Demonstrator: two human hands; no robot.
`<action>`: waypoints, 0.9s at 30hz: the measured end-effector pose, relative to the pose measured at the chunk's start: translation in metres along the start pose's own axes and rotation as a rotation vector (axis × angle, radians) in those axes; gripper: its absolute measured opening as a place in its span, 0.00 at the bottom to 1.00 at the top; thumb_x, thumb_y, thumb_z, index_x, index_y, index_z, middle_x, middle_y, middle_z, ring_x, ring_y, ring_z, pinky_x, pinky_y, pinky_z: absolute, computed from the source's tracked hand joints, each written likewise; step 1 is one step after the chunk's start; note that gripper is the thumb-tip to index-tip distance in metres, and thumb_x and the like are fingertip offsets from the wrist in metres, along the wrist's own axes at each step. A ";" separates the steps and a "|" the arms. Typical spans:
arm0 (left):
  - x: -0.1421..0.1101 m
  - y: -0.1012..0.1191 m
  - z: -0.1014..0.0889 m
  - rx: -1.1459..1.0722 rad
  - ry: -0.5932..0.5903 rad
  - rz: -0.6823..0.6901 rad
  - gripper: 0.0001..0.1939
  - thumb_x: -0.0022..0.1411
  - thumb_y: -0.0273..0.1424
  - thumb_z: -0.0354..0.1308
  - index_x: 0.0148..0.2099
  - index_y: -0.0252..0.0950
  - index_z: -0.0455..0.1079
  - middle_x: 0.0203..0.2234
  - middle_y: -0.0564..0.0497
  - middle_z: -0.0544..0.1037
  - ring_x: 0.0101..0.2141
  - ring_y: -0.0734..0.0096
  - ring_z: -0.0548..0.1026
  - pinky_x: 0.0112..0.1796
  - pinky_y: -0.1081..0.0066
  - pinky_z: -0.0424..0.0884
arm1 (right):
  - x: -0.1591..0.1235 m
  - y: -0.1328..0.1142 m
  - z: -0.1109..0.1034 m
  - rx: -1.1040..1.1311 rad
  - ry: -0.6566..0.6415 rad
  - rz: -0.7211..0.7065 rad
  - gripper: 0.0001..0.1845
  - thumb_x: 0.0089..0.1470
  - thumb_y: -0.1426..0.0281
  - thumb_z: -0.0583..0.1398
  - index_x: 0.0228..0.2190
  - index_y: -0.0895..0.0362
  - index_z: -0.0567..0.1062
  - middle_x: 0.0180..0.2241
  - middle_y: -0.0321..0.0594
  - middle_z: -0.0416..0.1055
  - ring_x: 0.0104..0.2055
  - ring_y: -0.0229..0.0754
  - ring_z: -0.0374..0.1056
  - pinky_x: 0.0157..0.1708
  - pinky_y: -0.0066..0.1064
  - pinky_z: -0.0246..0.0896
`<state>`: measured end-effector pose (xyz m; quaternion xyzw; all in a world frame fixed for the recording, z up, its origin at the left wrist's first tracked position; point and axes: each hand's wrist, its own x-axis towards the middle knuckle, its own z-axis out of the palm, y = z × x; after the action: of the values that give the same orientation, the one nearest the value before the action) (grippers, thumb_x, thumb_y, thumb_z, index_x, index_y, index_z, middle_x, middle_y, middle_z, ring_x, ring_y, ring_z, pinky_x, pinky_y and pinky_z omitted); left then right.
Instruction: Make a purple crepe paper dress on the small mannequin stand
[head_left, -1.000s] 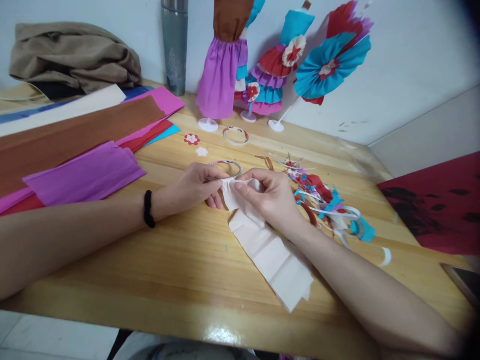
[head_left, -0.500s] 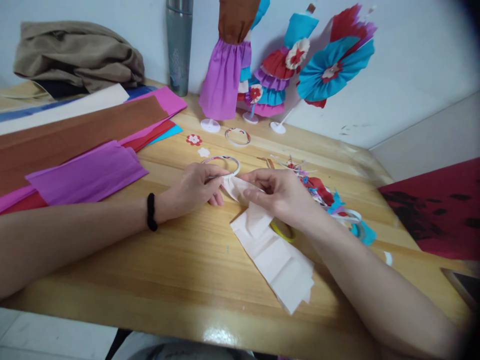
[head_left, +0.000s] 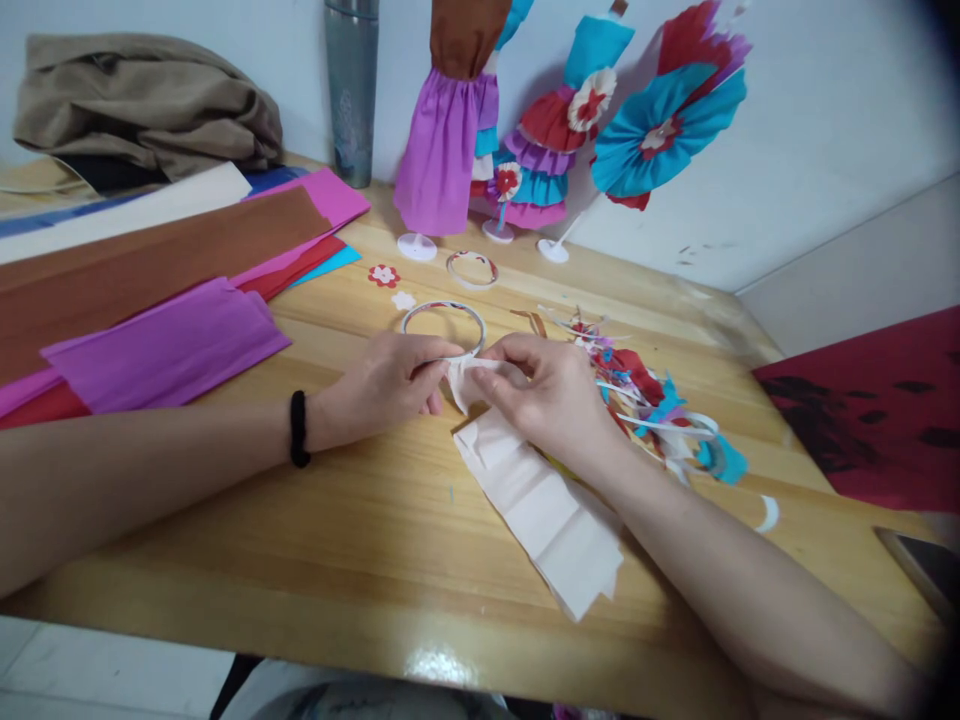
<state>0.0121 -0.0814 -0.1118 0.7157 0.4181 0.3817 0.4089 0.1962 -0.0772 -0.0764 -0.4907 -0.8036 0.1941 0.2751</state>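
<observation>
A long strip of off-white crepe paper runs from between my hands down toward the table's front edge. Its top end is bunched into small folds. My left hand, with a black band on the wrist, pinches the gathered end. My right hand grips the same strip just beside it, thumb and forefinger on the upper edge. Right behind my fingertips is a thin white ring, which looks like a tape roll; it meets the gathered edge. Whether my fingers also hold the ring is hidden.
Folded coloured papers lie at left. Small paper flowers and another ring lie beyond my hands, before stands with paper dresses and a bottle. Scraps are heaped at right, near a dark flat object.
My right hand has drawn in closer to my left, bunching the paper's top end more tightly. The ring behind my fingers shows more fully. The view has shifted slightly.
</observation>
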 end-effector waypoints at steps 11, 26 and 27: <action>0.001 -0.004 -0.001 -0.024 -0.044 0.018 0.11 0.65 0.27 0.50 0.39 0.32 0.75 0.19 0.54 0.76 0.20 0.75 0.77 0.24 0.79 0.72 | -0.002 0.003 0.013 0.021 0.077 0.015 0.09 0.50 0.69 0.59 0.23 0.59 0.76 0.18 0.36 0.69 0.20 0.35 0.60 0.23 0.27 0.52; 0.005 -0.003 0.002 -0.105 -0.033 -0.129 0.10 0.65 0.23 0.50 0.33 0.31 0.72 0.15 0.54 0.74 0.18 0.73 0.76 0.20 0.78 0.73 | -0.005 0.009 0.021 0.206 0.103 -0.031 0.10 0.51 0.68 0.60 0.26 0.60 0.79 0.22 0.38 0.75 0.23 0.36 0.66 0.25 0.27 0.58; 0.005 -0.003 0.002 -0.105 -0.031 -0.124 0.11 0.65 0.23 0.50 0.33 0.31 0.72 0.15 0.54 0.74 0.17 0.73 0.76 0.19 0.78 0.73 | -0.006 0.009 0.022 0.228 0.106 -0.031 0.10 0.51 0.68 0.60 0.26 0.60 0.79 0.22 0.38 0.75 0.23 0.37 0.66 0.25 0.27 0.59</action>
<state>0.0145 -0.0765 -0.1142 0.6719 0.4343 0.3659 0.4753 0.1908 -0.0789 -0.1002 -0.4532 -0.7684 0.2536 0.3740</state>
